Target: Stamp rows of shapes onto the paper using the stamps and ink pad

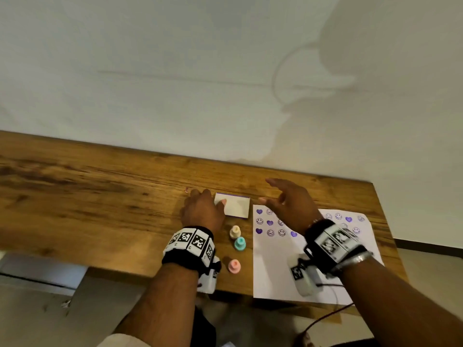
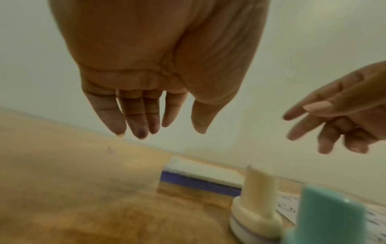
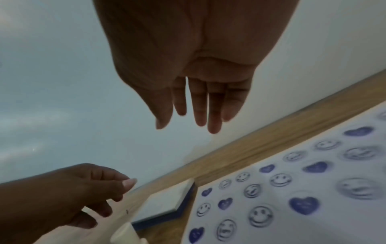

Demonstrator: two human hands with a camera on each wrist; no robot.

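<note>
A sheet of white paper (image 1: 275, 266) was laid on the brown wooden bench (image 1: 100, 196), its far part printed with rows of purple hearts and smiley faces (image 3: 279, 180). Just left of the sheet, a closed white ink pad with a purple edge (image 1: 233, 205) was set near the bench's far side. Three small plastic stamps were stood upright between pad and near edge: a cream one (image 1: 235, 231), a teal one (image 1: 240, 243) and a pink one (image 1: 234, 265). The left hand (image 1: 203, 211) was held beside the pad, its fingers (image 2: 133, 118) loosely extended and holding nothing; whether the thumb touched the pad could not be told. The right hand (image 1: 290, 204) was held above the paper's far left corner, fingers (image 3: 198, 105) straight, holding nothing.
</note>
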